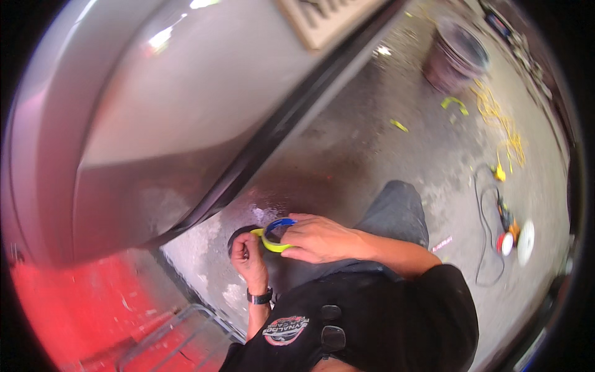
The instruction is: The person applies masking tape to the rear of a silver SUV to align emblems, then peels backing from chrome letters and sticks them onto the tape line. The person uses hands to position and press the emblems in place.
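Note:
Over my lap I hold a roll of yellow-green masking tape (pixel 276 247) with a blue inner core. My right hand (pixel 319 239) grips the roll from its right side, with the thumb below and the fingers over the top. At the roll's left, my left hand (pixel 249 261) is closed in a pinch on a short length of tape pulled off it. A dark watch is on my left wrist. Close by on the left and ahead stands a pale, glossy car body panel (pixel 167 118) with a black trim strip (pixel 279 127) along its lower edge; neither hand touches it.
A dirty bucket (pixel 455 59) stands on the stained concrete floor (pixel 347 136) at far right. Scraps of yellow-green tape (pixel 398 126), a yellow cord (pixel 505 130) and a corded power tool (pixel 507 217) beside a white disc (pixel 525 242) lie rightward. A metal frame (pixel 180 338) is at lower left.

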`<state>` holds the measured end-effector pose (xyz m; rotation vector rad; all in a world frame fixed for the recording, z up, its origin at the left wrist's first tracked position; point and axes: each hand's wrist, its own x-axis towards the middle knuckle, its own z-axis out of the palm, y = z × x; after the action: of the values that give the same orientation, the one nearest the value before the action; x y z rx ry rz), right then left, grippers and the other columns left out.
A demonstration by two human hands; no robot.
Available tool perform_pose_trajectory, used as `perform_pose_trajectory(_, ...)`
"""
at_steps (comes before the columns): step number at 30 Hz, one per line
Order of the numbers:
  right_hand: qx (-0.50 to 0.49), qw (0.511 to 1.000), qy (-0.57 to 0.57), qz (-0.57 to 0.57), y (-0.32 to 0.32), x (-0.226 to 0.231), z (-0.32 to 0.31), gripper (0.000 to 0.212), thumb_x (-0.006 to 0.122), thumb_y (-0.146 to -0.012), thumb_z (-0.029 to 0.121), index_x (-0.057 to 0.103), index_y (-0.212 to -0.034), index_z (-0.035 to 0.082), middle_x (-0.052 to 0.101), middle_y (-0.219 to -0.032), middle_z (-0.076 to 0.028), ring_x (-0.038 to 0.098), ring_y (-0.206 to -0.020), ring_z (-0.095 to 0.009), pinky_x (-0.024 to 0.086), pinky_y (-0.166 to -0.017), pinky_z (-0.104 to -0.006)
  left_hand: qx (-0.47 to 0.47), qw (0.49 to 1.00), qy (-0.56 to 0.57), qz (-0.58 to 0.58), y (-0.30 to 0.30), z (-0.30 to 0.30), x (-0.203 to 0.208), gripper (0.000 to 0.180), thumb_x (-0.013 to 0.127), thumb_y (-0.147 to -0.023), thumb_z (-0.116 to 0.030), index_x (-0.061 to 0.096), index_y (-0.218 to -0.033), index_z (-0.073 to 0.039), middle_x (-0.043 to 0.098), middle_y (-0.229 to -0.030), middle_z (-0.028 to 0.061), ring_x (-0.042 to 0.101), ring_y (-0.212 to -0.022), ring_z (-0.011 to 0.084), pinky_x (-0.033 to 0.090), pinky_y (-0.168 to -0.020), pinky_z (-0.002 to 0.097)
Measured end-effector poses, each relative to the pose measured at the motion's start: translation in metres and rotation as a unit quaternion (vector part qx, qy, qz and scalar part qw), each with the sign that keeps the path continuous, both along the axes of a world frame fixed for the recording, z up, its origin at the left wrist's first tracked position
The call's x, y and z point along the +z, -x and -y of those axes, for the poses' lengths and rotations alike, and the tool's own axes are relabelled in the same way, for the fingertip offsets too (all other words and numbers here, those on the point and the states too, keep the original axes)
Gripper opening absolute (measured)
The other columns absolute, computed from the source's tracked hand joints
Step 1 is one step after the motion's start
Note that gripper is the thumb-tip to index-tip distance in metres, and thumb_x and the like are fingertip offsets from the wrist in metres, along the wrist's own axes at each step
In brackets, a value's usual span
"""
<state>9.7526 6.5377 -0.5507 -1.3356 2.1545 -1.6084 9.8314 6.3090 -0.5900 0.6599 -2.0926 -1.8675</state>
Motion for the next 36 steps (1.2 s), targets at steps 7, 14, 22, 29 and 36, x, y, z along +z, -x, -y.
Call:
perform_pose_trajectory(7, -0.012, 0.976, -0.100, -0.193, 0.027, 0.048, -0.014, 0.022, 0.073, -0.090, 0.024, 0.065, -0.100, 0.006, 0.066, -0.116, -0.014, 0.057, -0.131, -0.031, 0.037, -0.116, -0.0600, 0.050, 0.987, 0.079, -0.128, 0.009, -0.029, 0.043, 0.005, 0.070, -0.100, -0.009, 0.066, -0.100, -0.006, 0.060, -0.082, -0.0058, 0.046, -0.068, 0.0020, 0.035, -0.061, 0.0187)
perform_pose_trajectory(14, -0.139, 0.931, -0.054, -0.332, 0.077, 0.023, -0.032, 0.025, 0.078, -0.083, 0.013, 0.065, -0.103, 0.006, 0.065, -0.130, -0.012, 0.050, -0.141, -0.037, 0.036, -0.118, -0.0600, 0.058, 0.915, 0.235, -0.324, 0.086, -0.077, 0.069, 0.006, 0.072, -0.095, -0.002, 0.066, -0.096, -0.003, 0.056, -0.076, -0.0029, 0.048, -0.069, 0.0050, 0.040, -0.063, 0.0219)
perform_pose_trajectory(22, -0.040, 0.973, 0.001, -0.228, 0.071, 0.083, -0.051, 0.021, 0.082, -0.085, 0.019, 0.068, -0.094, 0.006, 0.071, -0.089, -0.011, 0.072, -0.094, -0.030, 0.041, -0.114, -0.0590, 0.087, 0.957, 0.004, -0.275, 0.087, -0.091, 0.094, 0.005, 0.069, -0.100, -0.007, 0.065, -0.099, -0.004, 0.055, -0.082, -0.0087, 0.043, -0.073, 0.0010, 0.037, -0.065, 0.0193)
perform_pose_trajectory(29, 0.061, 0.970, -0.048, -0.231, 0.082, 0.131, -0.018, 0.022, 0.080, -0.088, 0.023, 0.068, -0.091, 0.006, 0.065, -0.075, -0.007, 0.068, -0.076, -0.027, 0.041, -0.114, -0.0592, 0.165, 0.938, 0.007, -0.304, 0.064, -0.053, 0.117, 0.005, 0.068, -0.101, -0.007, 0.065, -0.100, -0.003, 0.054, -0.079, -0.0103, 0.042, -0.070, -0.0012, 0.036, -0.062, 0.0178)
perform_pose_trajectory(36, 0.060, 0.959, -0.075, -0.266, 0.083, 0.210, -0.015, 0.021, 0.081, -0.088, 0.024, 0.067, -0.083, 0.009, 0.064, -0.073, -0.006, 0.068, -0.075, -0.026, 0.037, -0.115, -0.0614, 0.181, 0.901, 0.026, -0.393, 0.058, 0.002, 0.183, 0.007, 0.068, -0.102, -0.009, 0.064, -0.099, -0.004, 0.051, -0.077, -0.0107, 0.040, -0.068, -0.0019, 0.032, -0.060, 0.0172)
